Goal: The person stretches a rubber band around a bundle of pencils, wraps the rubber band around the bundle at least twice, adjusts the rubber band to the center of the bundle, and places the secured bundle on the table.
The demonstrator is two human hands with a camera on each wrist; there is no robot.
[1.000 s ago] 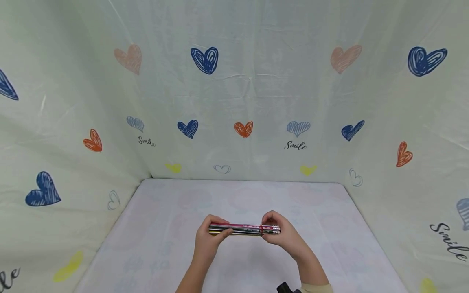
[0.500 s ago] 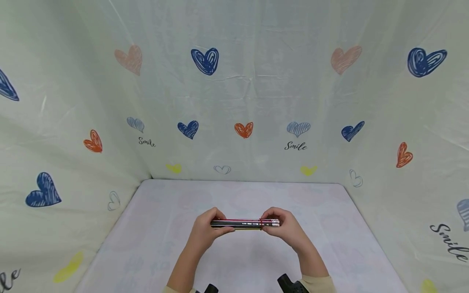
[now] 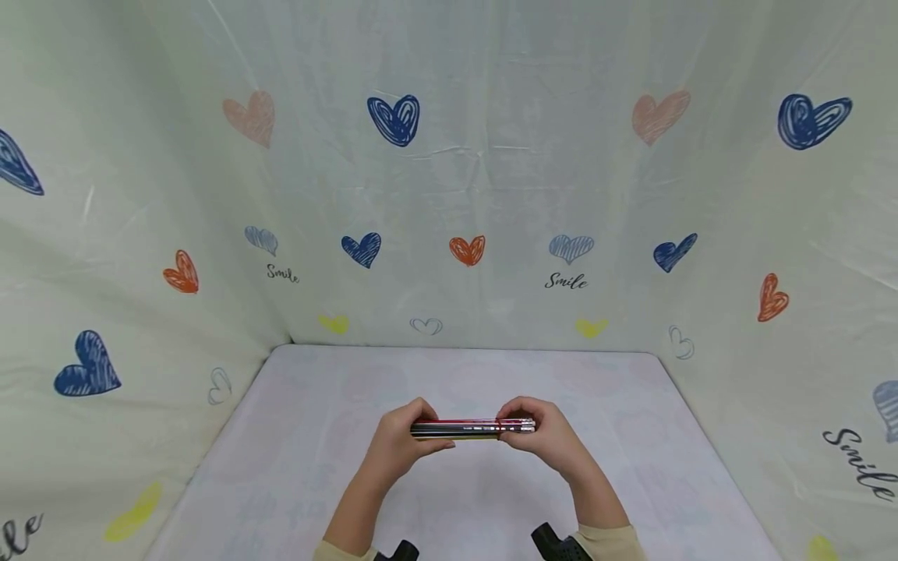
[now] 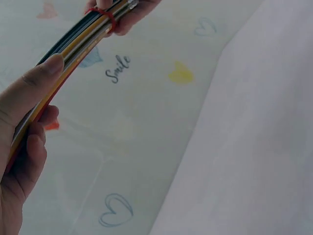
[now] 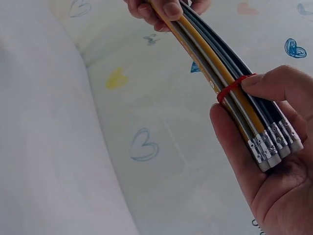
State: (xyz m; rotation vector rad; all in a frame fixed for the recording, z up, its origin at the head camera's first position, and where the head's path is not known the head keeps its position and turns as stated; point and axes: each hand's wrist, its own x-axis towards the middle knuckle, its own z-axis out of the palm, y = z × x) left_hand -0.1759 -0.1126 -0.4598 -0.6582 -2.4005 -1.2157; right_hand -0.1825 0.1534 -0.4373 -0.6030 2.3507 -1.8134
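A bundle of several pencils (image 3: pixel 466 428) is held level above the table between both hands. Yellow, dark and red barrels show in the left wrist view. My left hand (image 3: pixel 396 442) grips the bundle's left end, thumb on the near side and fingers behind. At the right end, my right hand (image 3: pixel 543 436) holds the bundle near the white erasers (image 5: pixel 274 161) and their silver ferrules. A red rubber band (image 5: pixel 234 88) circles the pencils just short of that end, with the right thumb touching it. The pencils' left tips are hidden in the left hand.
A white table (image 3: pixel 449 499) lies beneath the hands. Pale cloth (image 3: pixel 449 187) printed with hearts and "Smile" hangs behind it and along both sides. Black wrist devices show at the left wrist (image 3: pixel 398 551) and right wrist (image 3: pixel 557 543).
Both hands have moved slightly up and away from the body with the pencils. The bundle has turned a little about its length, and the left hand has slid slightly right.
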